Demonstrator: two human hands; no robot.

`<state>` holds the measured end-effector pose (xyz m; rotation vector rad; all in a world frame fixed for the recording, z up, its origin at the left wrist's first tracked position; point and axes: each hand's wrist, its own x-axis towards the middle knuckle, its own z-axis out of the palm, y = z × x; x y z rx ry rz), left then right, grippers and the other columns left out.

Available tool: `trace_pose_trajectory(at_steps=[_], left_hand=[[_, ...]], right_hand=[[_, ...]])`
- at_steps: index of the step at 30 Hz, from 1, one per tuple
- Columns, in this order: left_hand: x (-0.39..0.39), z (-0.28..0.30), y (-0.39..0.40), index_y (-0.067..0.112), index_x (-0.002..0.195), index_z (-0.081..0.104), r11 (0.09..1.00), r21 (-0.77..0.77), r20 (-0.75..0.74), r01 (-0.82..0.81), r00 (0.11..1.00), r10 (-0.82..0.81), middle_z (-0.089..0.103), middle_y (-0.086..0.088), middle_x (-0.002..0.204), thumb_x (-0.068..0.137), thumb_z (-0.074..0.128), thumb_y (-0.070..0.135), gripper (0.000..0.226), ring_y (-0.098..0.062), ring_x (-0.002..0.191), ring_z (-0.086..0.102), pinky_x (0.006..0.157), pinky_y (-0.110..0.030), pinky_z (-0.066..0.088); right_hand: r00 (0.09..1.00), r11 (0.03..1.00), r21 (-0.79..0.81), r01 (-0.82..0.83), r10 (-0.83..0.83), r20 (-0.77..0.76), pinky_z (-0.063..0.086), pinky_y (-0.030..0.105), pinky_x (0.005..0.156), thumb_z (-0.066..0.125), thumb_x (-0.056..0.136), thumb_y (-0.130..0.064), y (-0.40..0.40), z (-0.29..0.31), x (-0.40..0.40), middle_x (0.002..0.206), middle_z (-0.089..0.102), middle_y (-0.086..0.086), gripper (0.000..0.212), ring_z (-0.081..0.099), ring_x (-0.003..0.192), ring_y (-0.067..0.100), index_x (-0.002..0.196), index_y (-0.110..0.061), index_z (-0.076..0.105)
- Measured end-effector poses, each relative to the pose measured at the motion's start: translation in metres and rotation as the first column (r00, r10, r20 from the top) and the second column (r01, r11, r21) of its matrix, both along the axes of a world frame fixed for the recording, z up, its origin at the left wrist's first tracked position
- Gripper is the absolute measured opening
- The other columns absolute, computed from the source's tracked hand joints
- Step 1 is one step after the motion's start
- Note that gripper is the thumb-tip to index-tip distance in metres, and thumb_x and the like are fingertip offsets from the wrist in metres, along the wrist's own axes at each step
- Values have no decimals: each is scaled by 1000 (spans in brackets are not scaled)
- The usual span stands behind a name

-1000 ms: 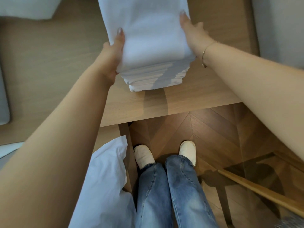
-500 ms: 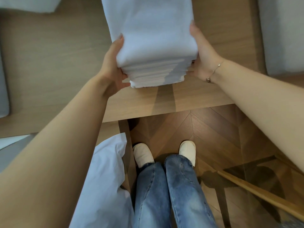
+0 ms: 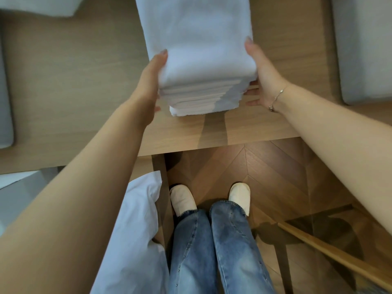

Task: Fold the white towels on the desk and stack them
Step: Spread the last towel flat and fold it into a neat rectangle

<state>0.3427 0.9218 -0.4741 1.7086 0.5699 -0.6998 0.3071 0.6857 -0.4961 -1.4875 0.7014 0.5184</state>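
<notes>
A tall stack of folded white towels (image 3: 197,45) stands on the wooden desk (image 3: 70,85), its near end close to the desk's front edge. My left hand (image 3: 149,81) clasps the stack's left side, thumb lying over the top towel and fingers mostly hidden against the layers. On the right side, my right hand (image 3: 263,75) holds the stack the same way. Its thumb rests on the top edge and its fingers point in at the lower layers. The stack's far end runs out of view at the top.
A grey cushion (image 3: 364,49) lies at the desk's right end, and another grey pad (image 3: 5,92) sits at the left edge. White cloth (image 3: 38,5) shows at the top left. White bedding (image 3: 135,240) hangs beside my legs. A wooden rod (image 3: 331,253) slants over the floor.
Both hands slid back along the stack's sides to its near end. Their thumbs now lie over the top towel.
</notes>
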Motion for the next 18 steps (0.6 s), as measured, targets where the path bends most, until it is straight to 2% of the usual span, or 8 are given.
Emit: trace_pose_trajectory(at_steps=[1, 2, 3, 4, 6, 8, 15, 18], left_hand=[[3, 3, -3, 27, 143, 40, 993, 120, 162, 0, 987, -19, 54, 7, 130, 91, 51, 53, 59, -13, 118, 53, 107, -44, 38], [6, 7, -6, 22, 150, 31, 955, 294, 341, 25, 931, -129, 45, 1, 143, 94, 48, 43, 62, -17, 131, 44, 114, -44, 31], [6, 11, -9, 19, 154, 24, 872, 487, 457, 52, 836, -305, 33, -7, 154, 96, 44, 36, 63, -23, 142, 31, 119, -44, 23], [5, 14, -14, 19, 156, 19, 752, 656, 488, 59, 727, -483, 21, -11, 161, 98, 39, 32, 62, -27, 148, 19, 122, -44, 14], [3, 14, -24, 26, 157, 15, 516, 852, 393, 87, 545, -741, 6, -9, 165, 103, 27, 36, 56, -26, 152, 3, 122, -47, 2], [0, 6, -31, 32, 157, 11, 403, 900, 277, 167, 496, -823, -1, -4, 165, 105, 18, 42, 53, -22, 152, -4, 121, -52, -2], [18, -2, -32, 36, 156, 2, 413, 845, 185, 339, 540, -821, -13, 1, 164, 102, 15, 51, 57, -17, 151, -13, 119, -56, -8], [21, 12, -30, 36, 155, -4, 353, 813, 54, 463, 544, -837, -20, 2, 163, 102, 14, 53, 59, -16, 149, -18, 117, -57, -13]], right_hand=[[998, 993, -119, 22, -15, 64, 40, 36, 102, 41, 89, -70, 0, 3, 0, 149, 40, -5, 71, 49, 124, 14, 149, -34, 31], [988, 949, -312, 38, 10, 152, 33, 36, 110, 42, 93, -64, 0, 6, 1, 155, 30, 1, 74, 39, 135, 18, 152, -24, 26], [961, 838, -544, 37, 120, 251, 23, 35, 116, 41, 97, -56, 1, 11, 2, 159, 20, 7, 72, 26, 144, 22, 154, -16, 21], [904, 679, -733, 38, 290, 315, 15, 35, 118, 37, 101, -47, 4, 16, 4, 161, 14, 11, 66, 17, 147, 24, 154, -12, 18], [763, 421, -907, 7, 585, 277, 6, 40, 120, 27, 104, -37, 11, 23, 11, 162, 10, 10, 57, 9, 150, 25, 155, -13, 15], [704, 339, -933, -118, 691, 162, -1, 43, 120, 18, 105, -36, 17, 19, 16, 163, 4, 3, 54, 1, 150, 22, 156, -18, 9], [731, 211, -922, -325, 674, -103, -3, 42, 121, 12, 105, -37, 21, 14, 28, 163, -6, -8, 54, -7, 150, 19, 155, -22, -2], [695, 209, -865, -455, 691, -198, -3, 42, 121, 12, 105, -38, 21, 30, 28, 162, -10, -9, 55, -9, 149, 18, 155, -22, -5]])
